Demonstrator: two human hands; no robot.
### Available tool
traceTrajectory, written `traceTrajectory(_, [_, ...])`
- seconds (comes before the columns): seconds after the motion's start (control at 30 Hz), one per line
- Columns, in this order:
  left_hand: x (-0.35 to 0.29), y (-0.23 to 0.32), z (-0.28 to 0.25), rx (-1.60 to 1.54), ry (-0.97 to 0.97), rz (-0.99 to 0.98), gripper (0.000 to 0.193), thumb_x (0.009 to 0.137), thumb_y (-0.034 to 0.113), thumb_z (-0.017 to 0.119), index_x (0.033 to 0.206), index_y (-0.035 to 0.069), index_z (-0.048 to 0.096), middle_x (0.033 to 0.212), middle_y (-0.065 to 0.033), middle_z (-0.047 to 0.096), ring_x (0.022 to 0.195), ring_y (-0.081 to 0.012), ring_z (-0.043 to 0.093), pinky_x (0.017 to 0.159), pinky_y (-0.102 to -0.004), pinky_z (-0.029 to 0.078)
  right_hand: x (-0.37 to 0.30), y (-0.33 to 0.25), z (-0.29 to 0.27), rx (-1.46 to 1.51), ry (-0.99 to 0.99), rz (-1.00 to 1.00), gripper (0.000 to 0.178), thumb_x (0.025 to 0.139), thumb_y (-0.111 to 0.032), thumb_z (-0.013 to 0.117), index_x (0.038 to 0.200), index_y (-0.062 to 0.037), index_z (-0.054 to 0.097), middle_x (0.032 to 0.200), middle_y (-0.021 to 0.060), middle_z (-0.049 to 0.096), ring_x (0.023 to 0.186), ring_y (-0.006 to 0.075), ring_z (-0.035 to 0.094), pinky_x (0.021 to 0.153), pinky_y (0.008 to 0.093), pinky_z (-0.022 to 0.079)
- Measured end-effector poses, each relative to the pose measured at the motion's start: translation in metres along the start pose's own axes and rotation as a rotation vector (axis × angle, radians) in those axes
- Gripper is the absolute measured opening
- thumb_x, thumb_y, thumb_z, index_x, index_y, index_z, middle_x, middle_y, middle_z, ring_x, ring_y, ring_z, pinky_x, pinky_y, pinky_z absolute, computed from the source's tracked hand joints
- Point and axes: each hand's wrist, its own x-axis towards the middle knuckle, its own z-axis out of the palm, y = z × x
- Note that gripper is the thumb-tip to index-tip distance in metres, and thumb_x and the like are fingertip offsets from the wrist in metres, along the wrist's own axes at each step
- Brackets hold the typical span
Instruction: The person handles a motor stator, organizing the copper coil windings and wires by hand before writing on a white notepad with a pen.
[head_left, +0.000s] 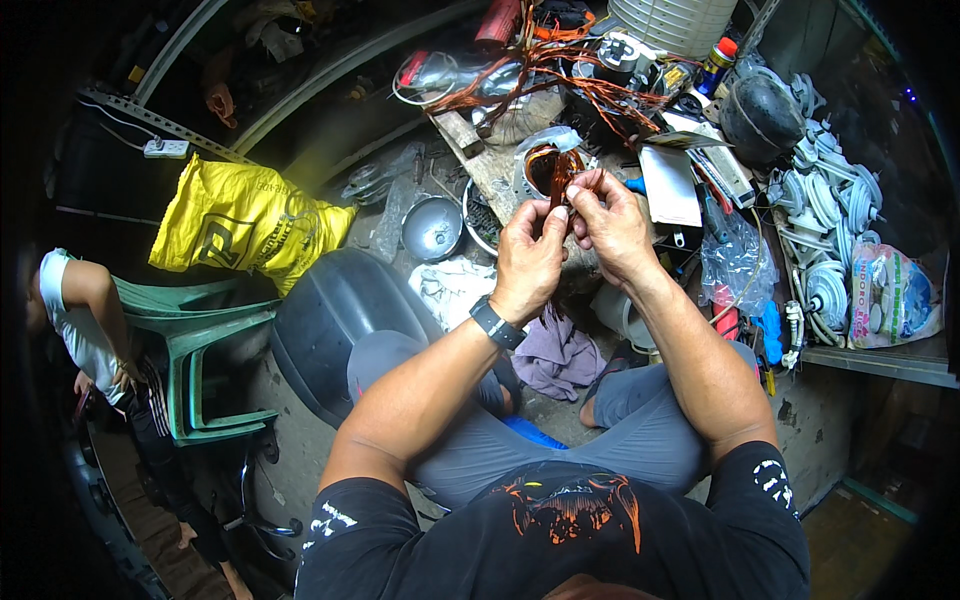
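Copper coil (pixel 566 168): I see it just beyond the hands, over the wooden bench (pixel 492 172); glossy, red-brown, curved into a loop, its near part hidden by fingers.
Left hand (pixel 532 250): I make out thumb and fingers closed on the coil's near part.
Right hand (pixel 613 226): thumb and fingertips pinch copper wire (pixel 600 180) close beside the left; the strands are too fine for me to count.
Silver bowl (pixel 432 228): left of the hands, its shiny hollow facing up.
Round tub (pixel 466 212): between bowl and hands, holding something dark I cannot identify.
Yellow sack (pixel 240 215): farther left of the hands, contents hidden.
Printed bag (pixel 892 300): far right of the hands, white and blue showing.
Count: I get one coil, one bowl, one yellow sack, one purple cloth (pixel 558 358) below the hands, one red-capped can (pixel 716 68) beyond the right hand.
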Motion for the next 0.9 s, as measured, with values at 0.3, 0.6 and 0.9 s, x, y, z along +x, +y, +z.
traceTrajectory(0.3, [-0.005,-0.004,0.004,-0.055,0.066,0.022,0.019,0.101,0.023,0.058,0.100,0.004,0.060,0.082,0.0023,0.060,0.063,-0.0019,0.049,0.054,-0.0192,0.043,-0.005,0.001,0.002,0.027,-0.010,0.013,0.008,0.097,-0.014,0.059,0.099,-0.0078,0.055,0.070,-0.0030,0.052,0.053,0.0042,0.048,0.043,0.0186,0.037])
traceTrajectory(0.6, [0.004,0.000,-0.002,-0.025,0.055,-0.013,0.020,0.103,0.021,0.054,0.109,0.003,0.059,0.093,-0.0019,0.064,0.080,-0.0055,0.058,0.064,-0.0215,0.048,0.004,0.005,-0.003,0.134,-0.024,-0.003,0.005,0.097,-0.012,0.057,0.097,-0.0072,0.055,0.079,0.0011,0.056,0.060,0.0077,0.055,0.048,0.0229,0.045])
traceTrajectory(0.9, [0.006,0.010,-0.004,-0.091,0.013,0.039,0.019,0.097,0.016,0.063,0.099,-0.003,0.062,0.086,-0.0019,0.066,0.076,-0.0046,0.058,0.068,-0.0206,0.048,-0.001,-0.003,-0.008,0.306,-0.081,0.089,0.004,0.096,-0.010,0.060,0.095,-0.0074,0.058,0.082,0.0020,0.059,0.068,0.0120,0.061,0.059,0.0284,0.054])
